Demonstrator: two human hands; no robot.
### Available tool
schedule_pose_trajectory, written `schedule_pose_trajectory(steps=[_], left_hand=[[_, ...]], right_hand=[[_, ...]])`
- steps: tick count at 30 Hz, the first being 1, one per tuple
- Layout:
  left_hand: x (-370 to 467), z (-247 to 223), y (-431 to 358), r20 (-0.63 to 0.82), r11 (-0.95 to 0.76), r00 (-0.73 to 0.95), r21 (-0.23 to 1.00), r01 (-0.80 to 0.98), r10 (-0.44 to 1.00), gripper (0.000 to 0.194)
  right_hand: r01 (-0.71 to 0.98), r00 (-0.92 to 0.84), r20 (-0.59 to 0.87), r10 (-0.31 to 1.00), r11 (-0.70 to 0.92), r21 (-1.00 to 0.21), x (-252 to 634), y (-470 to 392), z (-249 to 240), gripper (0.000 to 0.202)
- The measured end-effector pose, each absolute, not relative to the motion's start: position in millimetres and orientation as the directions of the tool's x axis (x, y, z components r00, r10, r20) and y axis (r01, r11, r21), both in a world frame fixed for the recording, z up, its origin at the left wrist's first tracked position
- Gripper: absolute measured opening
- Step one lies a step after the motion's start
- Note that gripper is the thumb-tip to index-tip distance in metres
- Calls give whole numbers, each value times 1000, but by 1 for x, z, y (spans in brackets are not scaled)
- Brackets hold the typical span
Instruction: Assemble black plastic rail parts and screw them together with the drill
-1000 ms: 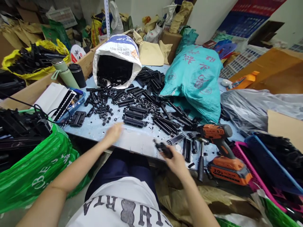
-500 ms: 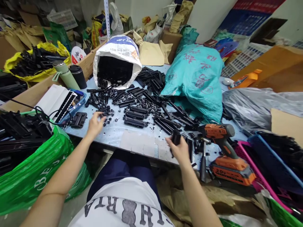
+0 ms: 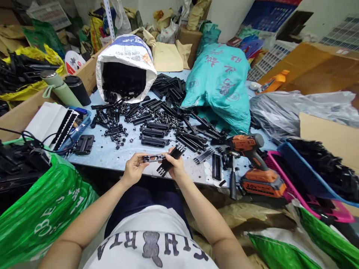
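Observation:
Close to the table's front edge, my left hand (image 3: pixel 134 169) pinches one end of a small black slotted plastic piece (image 3: pixel 153 158). My right hand (image 3: pixel 176 166) is closed on a wider black plastic part with toothed ends (image 3: pixel 171 160), held at a slant. The slotted piece's other end reaches the fingers of my right hand; whether the two parts touch is hard to see. Just beyond my hands lie several long black parts (image 3: pixel 154 134) in a row. Small black pieces with metal pins (image 3: pixel 119 134) lie loose to their left.
An orange cordless drill (image 3: pixel 252 160) and a black-handled hammer (image 3: pixel 233 175) lie at the right. White (image 3: pixel 126 67) and teal (image 3: pixel 218 82) sacks stand behind the piles. A blue basket (image 3: pixel 84 127) and green bag (image 3: pixel 61 198) are leftward; pink and blue bins (image 3: pixel 305 179) stand far right.
My left hand has come from the small-part pile to the middle, now with the slotted piece. My right hand has moved left with the toothed black part, and the hands meet. The view has shifted.

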State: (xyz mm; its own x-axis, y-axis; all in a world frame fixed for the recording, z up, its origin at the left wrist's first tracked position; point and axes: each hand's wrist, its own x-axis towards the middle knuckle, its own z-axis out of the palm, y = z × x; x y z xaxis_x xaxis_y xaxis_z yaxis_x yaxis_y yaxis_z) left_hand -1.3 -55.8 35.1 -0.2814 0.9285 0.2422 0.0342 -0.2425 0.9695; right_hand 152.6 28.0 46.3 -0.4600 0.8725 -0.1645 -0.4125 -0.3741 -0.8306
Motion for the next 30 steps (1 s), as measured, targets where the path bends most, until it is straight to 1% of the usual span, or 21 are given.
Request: schedule_pose_trajectory(steps=[3, 5, 6, 8, 10, 12, 14, 16, 19, 21, 23, 25, 26, 27, 28, 30], left_hand=[[6, 37, -49, 315, -312, -309, 948, 63, 897, 33], [12, 42, -42, 318, -325, -323, 945, 35, 891, 36], [15, 45, -38, 300, -318, -348, 948, 7, 888, 37], [19, 52, -31, 231, -272, -442, 962, -30, 867, 39], [20, 58, -27, 158, -173, -477, 985, 14, 864, 38], [20, 61, -26, 132, -78, -385, 985, 152, 914, 34], [21, 60, -29, 114, -48, -244, 964, 261, 963, 34], [20, 56, -32, 28, 3, -122, 970, 244, 992, 32], [17, 48, -37, -181, 172, 52, 975, 144, 982, 31], [14, 45, -39, -253, 237, 91, 958, 162, 963, 32], [12, 43, -40, -264, 256, 2, 936, 241, 965, 31], [12, 44, -40, -217, 251, -136, 907, 338, 967, 31], [11, 45, -40, -178, 238, -185, 894, 380, 966, 30], [10, 47, -40, -145, 216, -198, 887, 409, 969, 29], [9, 50, -40, -123, 187, -173, 887, 421, 977, 29], [6, 55, -43, -121, 127, -38, 922, 365, 992, 29]], right_hand=[[-421, -478, -256, 840, -475, -773, 146, 22, 43, 55], [-405, -510, -253, 822, -489, -772, 140, 20, 41, 55], [-381, -533, -233, 813, -477, -792, 138, 20, 40, 54], [-299, -540, -180, 823, -386, -873, 136, 22, 39, 52], [-199, -489, -129, 863, -254, -947, 140, 29, 40, 50], [-112, -491, -129, 862, -210, -971, 147, 38, 44, 48], [-54, -575, -168, 800, -243, -969, 156, 46, 48, 47], [-18, -633, -179, 753, -246, -969, 162, 52, 51, 47], [-15, -596, -123, 793, -165, -986, 170, 54, 49, 47], [4, -575, -49, 817, -57, -998, 174, 52, 45, 44], [55, -570, 45, 820, 93, -994, 177, 48, 43, 42], [123, -554, 106, 826, 207, -971, 179, 44, 42, 40], [144, -534, 122, 837, 232, -962, 180, 42, 42, 39], [146, -519, 127, 845, 235, -961, 182, 41, 43, 39], [127, -513, 125, 849, 220, -967, 183, 40, 44, 40], [53, -556, 94, 826, 148, -988, 188, 41, 46, 42]])
